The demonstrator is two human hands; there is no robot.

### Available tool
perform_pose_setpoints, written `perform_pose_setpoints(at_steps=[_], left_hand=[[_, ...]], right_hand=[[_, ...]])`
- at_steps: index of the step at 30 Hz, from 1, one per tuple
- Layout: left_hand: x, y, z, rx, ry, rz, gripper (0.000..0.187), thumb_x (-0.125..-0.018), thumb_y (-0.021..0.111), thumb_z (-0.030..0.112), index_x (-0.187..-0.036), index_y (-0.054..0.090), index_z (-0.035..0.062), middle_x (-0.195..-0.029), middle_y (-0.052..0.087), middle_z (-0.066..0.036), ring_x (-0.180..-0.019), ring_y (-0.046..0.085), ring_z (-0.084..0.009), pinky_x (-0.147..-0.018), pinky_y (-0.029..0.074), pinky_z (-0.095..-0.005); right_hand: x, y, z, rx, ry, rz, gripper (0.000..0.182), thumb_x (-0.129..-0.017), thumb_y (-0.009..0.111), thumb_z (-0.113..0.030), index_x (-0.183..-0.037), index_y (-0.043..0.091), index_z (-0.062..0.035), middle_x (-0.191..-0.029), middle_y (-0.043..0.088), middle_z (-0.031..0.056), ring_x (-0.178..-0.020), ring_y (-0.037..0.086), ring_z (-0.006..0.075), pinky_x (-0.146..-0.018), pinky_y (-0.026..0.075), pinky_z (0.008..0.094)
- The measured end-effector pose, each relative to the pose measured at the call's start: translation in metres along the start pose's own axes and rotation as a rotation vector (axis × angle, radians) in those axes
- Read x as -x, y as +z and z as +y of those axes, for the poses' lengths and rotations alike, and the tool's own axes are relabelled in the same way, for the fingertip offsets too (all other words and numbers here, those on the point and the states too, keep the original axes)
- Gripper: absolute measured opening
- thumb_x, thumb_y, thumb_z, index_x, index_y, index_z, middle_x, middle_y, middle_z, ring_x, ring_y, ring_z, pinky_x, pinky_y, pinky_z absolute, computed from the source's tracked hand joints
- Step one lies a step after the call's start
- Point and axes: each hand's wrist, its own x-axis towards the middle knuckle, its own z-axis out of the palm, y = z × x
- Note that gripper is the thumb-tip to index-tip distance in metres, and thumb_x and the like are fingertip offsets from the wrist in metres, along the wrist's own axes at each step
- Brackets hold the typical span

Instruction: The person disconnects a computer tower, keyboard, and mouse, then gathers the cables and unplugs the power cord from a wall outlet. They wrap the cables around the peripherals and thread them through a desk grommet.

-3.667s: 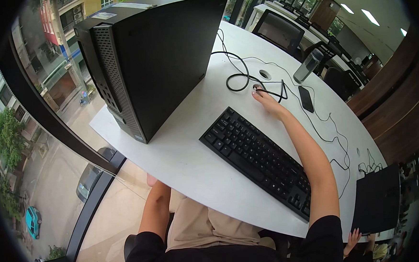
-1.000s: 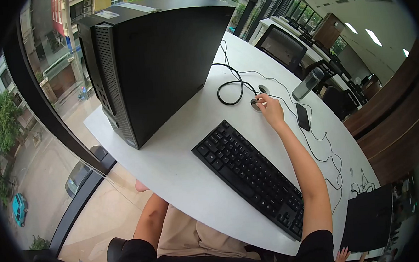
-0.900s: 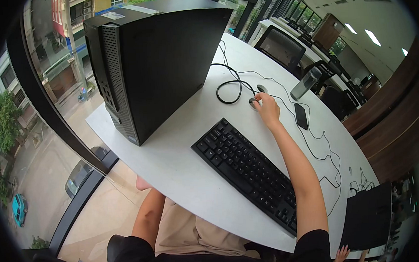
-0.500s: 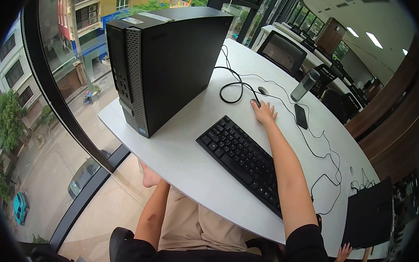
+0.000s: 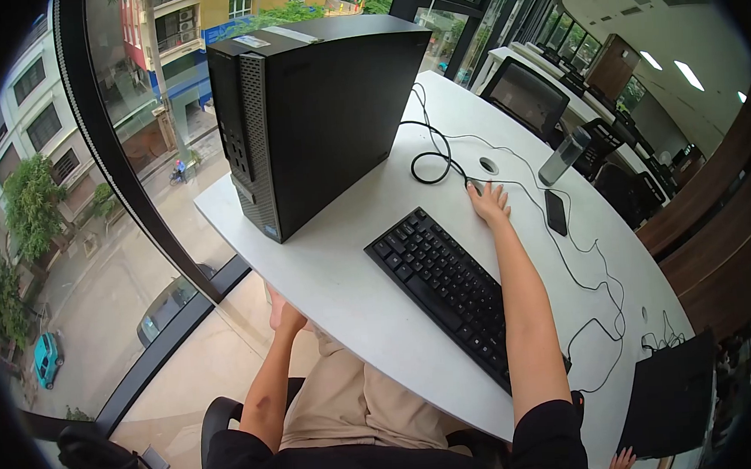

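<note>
My right hand [image 5: 491,203] rests on the white table, fingers partly spread over a small dark computer mouse [image 5: 477,186], mostly hidden beneath it. A thin cable runs from there to the right. A thicker black cable [image 5: 429,180] lies looped just beyond. Below my right forearm is a black keyboard [image 5: 441,288], its near end partly covered by the arm. My left hand [image 5: 289,316] is low beside the table edge, next to a bare foot [image 5: 274,303]; its fingers are hidden. A black desktop computer tower [image 5: 330,130] stands upright on the table's left side.
A phone [image 5: 556,212] and a clear bottle [image 5: 564,156] are right of my right hand. Thin cables [image 5: 604,282] trail along the table [image 5: 327,293]. At the lower right, another person's hand [image 5: 621,462] touches a black panel [image 5: 667,395]. A glass window borders the left.
The whole view has shifted slightly, so the scene sits a little farther right. My right hand stays on the mouse, and the left hand shows slightly more beside the table edge.
</note>
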Motion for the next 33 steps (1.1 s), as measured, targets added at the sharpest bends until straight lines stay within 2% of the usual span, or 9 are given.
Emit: perform_pose_setpoints(at_steps=[4, 6, 7, 10, 12, 15, 23, 25, 33], left_hand=[[0.023, -0.029, 0.03, -0.391, 0.118, -0.083, 0.031, -0.086, 0.06, 0.019, -0.112, 0.06, 0.0022, -0.1, 0.065, -0.017, -0.09, 0.062, -0.0274, -0.076, 0.048, -0.0344], [0.041, -0.066, 0.108, -0.242, -0.102, -0.202, 0.022, -0.089, 0.058, 0.018, -0.104, 0.065, 0.0032, -0.085, 0.068, -0.013, -0.07, 0.065, -0.024, -0.062, 0.05, -0.0309], [0.049, -0.072, 0.126, -0.178, 0.038, -0.087, 0.017, -0.089, 0.058, 0.017, -0.094, 0.069, 0.0051, -0.059, 0.064, -0.009, -0.058, 0.063, -0.0244, -0.059, 0.048, -0.0322], [0.062, -0.091, 0.179, -0.219, 0.075, -0.083, 0.013, -0.087, 0.058, 0.012, -0.088, 0.065, 0.0006, -0.068, 0.067, -0.01, -0.061, 0.064, -0.0201, -0.057, 0.047, -0.0293], [0.069, -0.099, 0.209, -0.183, 0.114, -0.137, 0.015, -0.086, 0.06, 0.014, -0.094, 0.064, 0.0023, -0.068, 0.067, -0.009, -0.065, 0.067, -0.0192, -0.059, 0.048, -0.0297], [0.078, -0.096, 0.213, -0.225, 0.24, -0.152, 0.022, -0.083, 0.065, 0.02, -0.102, 0.064, 0.0083, -0.07, 0.069, -0.007, -0.07, 0.068, -0.0234, -0.065, 0.05, -0.0338], [0.124, -0.082, 0.25, 0.047, 0.118, -0.372, 0.025, -0.079, 0.064, 0.012, -0.098, 0.054, 0.0002, -0.072, 0.068, -0.013, -0.072, 0.067, -0.0244, -0.076, 0.05, -0.0313], [0.135, -0.081, 0.247, 0.347, 0.076, -0.445, 0.021, -0.079, 0.062, 0.01, -0.093, 0.052, -0.0002, -0.071, 0.069, -0.011, -0.07, 0.066, -0.0209, -0.073, 0.049, -0.0297], [0.186, -0.075, 0.276, 0.049, 0.329, -0.366, 0.022, -0.076, 0.066, 0.008, -0.093, 0.052, 0.0042, -0.076, 0.059, -0.007, -0.071, 0.06, -0.0168, -0.076, 0.048, -0.0284]], right_hand=[[-0.011, -0.003, 0.016, -0.194, -0.088, 0.03, 0.093, -0.082, 0.037, -0.073, -0.149, 0.014, -0.0134, -0.155, 0.001, 0.0175, -0.143, -0.008, 0.0334, -0.111, -0.001, 0.055], [-0.023, 0.001, 0.03, -0.3, -0.175, -0.005, 0.092, -0.081, 0.039, -0.074, -0.148, 0.023, -0.0124, -0.155, 0.006, 0.0188, -0.143, -0.009, 0.0354, -0.111, -0.003, 0.0567], [-0.019, 0.005, 0.029, -0.439, -0.161, 0.134, 0.076, -0.084, 0.052, -0.06, -0.139, 0.042, -0.0089, -0.148, 0.028, 0.0213, -0.142, 0.011, 0.0351, -0.112, 0.01, 0.0514], [0.041, -0.027, 0.017, -0.388, -0.538, 0.365, 0.045, -0.086, 0.061, -0.037, -0.118, 0.06, -0.0045, -0.128, 0.053, 0.0195, -0.126, 0.044, 0.0303, -0.104, 0.032, 0.0415], [0.109, -0.057, -0.006, -0.297, -0.838, 0.462, 0.021, -0.086, 0.063, -0.018, -0.095, 0.066, -0.0004, -0.091, 0.066, 0.0122, -0.086, 0.061, 0.0215, -0.079, 0.046, 0.0324], [0.26, -0.097, -0.042, -0.264, -0.851, 0.078, 0.017, -0.087, 0.061, -0.016, -0.085, 0.063, 0.0008, -0.057, 0.055, 0.0072, -0.05, 0.049, 0.0157, -0.052, 0.041, 0.0288], [0.48, 0.017, -0.02, 0.308, -0.957, -0.718, 0.022, -0.09, 0.05, -0.019, -0.092, 0.062, -0.0003, -0.081, 0.063, 0.0266, -0.077, 0.061, 0.0443, -0.072, 0.048, 0.0515], [0.466, 0.08, -0.014, 0.077, -0.881, -0.634, 0.021, -0.089, 0.053, -0.017, -0.088, 0.058, 0.0036, -0.08, 0.064, 0.0232, -0.075, 0.062, 0.0429, -0.07, 0.048, 0.0509], [0.402, 0.197, -0.067, -0.928, -0.683, -0.311, 0.028, -0.093, 0.05, -0.021, -0.086, 0.058, 0.0049, -0.08, 0.065, 0.0163, -0.071, 0.063, 0.0287, -0.066, 0.049, 0.0389]])
